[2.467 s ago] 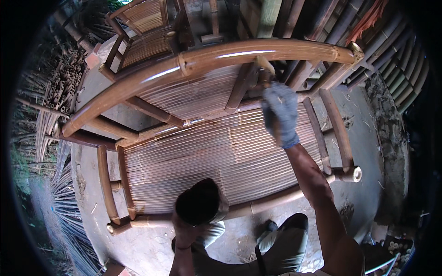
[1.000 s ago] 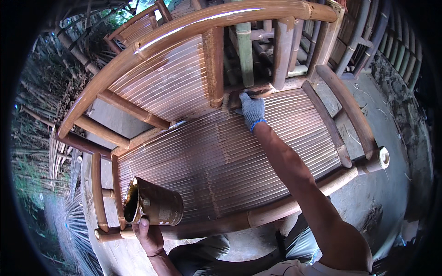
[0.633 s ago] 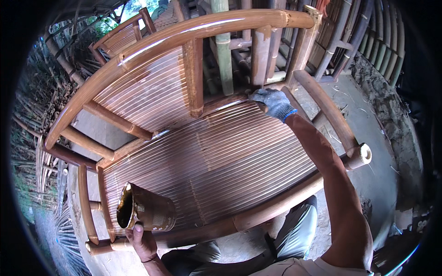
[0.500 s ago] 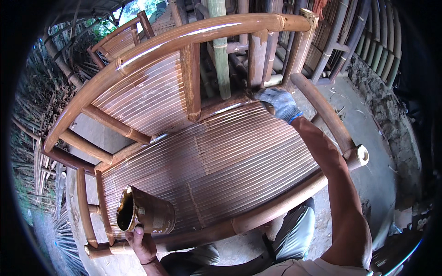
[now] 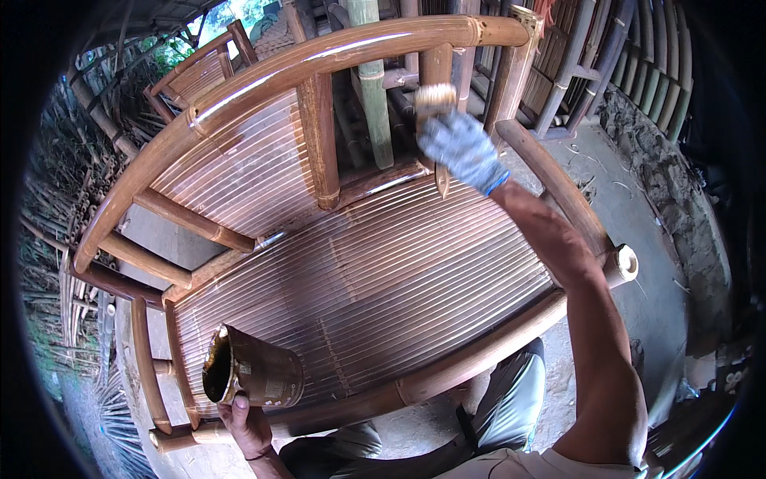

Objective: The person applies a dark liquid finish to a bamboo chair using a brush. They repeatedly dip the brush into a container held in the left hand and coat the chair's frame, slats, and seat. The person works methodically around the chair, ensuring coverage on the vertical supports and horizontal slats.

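Bamboo bench is placed ahead of the right hand, slatted seat spread below and to the left of it, back rail arched beyond it. Right hand is gloved, fingers curled closed around a wide brush; bristles are pointed forward, handle end is seen sticking out below the grip. Short upright is half covered by the brush, just ahead of the fingers; whether it is touched by the bristles cannot be told, hand slightly blurred. Left hand is bare, wrapped partway round a can, thumb laid on its wall, other fingers hidden; dark mouth is turned to the left of that hand, and true tilt cannot be judged through the bent view. Slatted back panel is found well left of the right hand, armrest just to its right. Coating the upright is judged to be the step in hand. For a good finish, bristles should be laid flat and drawn along the bamboo's length, runs smoothed out where upright and rail meet. Excess is best wiped off at the mouth, and the can held level, clear of the seat, so drips are avoided.
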A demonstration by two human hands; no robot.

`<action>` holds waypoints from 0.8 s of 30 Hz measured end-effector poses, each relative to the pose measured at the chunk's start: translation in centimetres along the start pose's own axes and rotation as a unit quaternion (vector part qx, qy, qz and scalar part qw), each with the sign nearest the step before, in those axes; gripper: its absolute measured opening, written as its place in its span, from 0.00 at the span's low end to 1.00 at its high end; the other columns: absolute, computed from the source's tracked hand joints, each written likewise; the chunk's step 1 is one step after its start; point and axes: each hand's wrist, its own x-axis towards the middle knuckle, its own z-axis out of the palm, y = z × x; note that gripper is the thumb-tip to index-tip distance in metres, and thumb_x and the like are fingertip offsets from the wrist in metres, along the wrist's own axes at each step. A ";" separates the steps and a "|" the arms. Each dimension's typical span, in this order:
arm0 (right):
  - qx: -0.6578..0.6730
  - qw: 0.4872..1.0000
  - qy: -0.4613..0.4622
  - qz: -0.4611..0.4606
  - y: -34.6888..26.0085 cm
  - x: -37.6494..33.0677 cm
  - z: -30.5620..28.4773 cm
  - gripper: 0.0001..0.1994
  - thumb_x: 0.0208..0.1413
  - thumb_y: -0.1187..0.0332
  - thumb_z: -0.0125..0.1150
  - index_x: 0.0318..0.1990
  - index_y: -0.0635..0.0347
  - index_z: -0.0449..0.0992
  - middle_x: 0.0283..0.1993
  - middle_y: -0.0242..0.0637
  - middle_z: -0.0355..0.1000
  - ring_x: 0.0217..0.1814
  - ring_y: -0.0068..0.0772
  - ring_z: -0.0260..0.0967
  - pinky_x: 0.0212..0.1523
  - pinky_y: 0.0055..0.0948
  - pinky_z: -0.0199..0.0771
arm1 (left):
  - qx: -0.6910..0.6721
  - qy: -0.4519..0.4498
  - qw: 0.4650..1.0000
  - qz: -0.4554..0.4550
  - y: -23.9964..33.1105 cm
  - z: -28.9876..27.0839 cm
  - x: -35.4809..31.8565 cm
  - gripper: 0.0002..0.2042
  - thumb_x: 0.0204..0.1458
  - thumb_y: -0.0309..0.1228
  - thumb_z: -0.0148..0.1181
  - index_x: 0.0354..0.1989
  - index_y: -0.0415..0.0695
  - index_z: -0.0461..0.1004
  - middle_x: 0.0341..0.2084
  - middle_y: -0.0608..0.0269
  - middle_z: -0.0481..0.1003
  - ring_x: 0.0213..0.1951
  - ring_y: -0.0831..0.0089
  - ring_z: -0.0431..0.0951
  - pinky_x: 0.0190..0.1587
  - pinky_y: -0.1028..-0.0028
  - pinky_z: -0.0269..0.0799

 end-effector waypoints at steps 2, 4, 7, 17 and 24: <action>0.001 0.998 -0.061 -0.030 -2.6 -3.0 2.3 0.11 0.51 0.63 0.56 0.42 0.47 0.78 0.53 0.35 0.69 0.59 0.42 0.65 0.59 0.46 0.70 | 0.005 -0.003 1.000 0.002 0.4 0.1 0.0 0.36 0.44 0.36 0.75 0.63 0.43 0.66 0.57 0.61 0.71 0.58 0.66 0.71 0.65 0.60 0.61; 0.128 0.975 -0.179 -0.011 -5.9 -5.7 5.6 0.11 0.51 0.64 0.58 0.42 0.43 0.79 0.53 0.33 0.70 0.60 0.41 0.65 0.62 0.41 0.69 | 0.007 0.001 1.000 -0.003 0.2 0.0 0.0 0.36 0.44 0.36 0.75 0.63 0.43 0.66 0.58 0.60 0.71 0.58 0.65 0.71 0.65 0.59 0.62; 0.277 0.942 -0.161 0.097 -5.4 -8.8 5.8 0.14 0.48 0.69 0.64 0.44 0.42 0.79 0.55 0.33 0.71 0.62 0.41 0.66 0.62 0.38 0.70 | 0.004 -0.004 1.000 -0.008 0.0 -0.1 0.1 0.37 0.43 0.36 0.75 0.63 0.43 0.65 0.58 0.59 0.71 0.58 0.64 0.71 0.65 0.59 0.62; 0.509 0.677 0.368 0.385 3.3 4.5 -0.5 0.11 0.55 0.79 0.61 0.46 0.60 0.79 0.43 0.35 0.78 0.45 0.28 0.76 0.48 0.29 0.78 | 0.022 -0.026 0.999 -0.012 -0.6 -0.3 0.5 0.37 0.45 0.38 0.73 0.64 0.44 0.64 0.59 0.59 0.70 0.59 0.62 0.70 0.62 0.56 0.64; 0.657 0.076 0.459 0.594 3.7 -0.1 6.9 0.10 0.54 0.69 0.60 0.43 0.59 0.73 0.37 0.42 0.74 0.32 0.37 0.76 0.22 0.36 0.85 | 0.029 -0.062 0.997 -0.019 -0.6 -0.4 0.6 0.37 0.49 0.43 0.70 0.66 0.45 0.63 0.61 0.59 0.69 0.61 0.61 0.69 0.62 0.54 0.63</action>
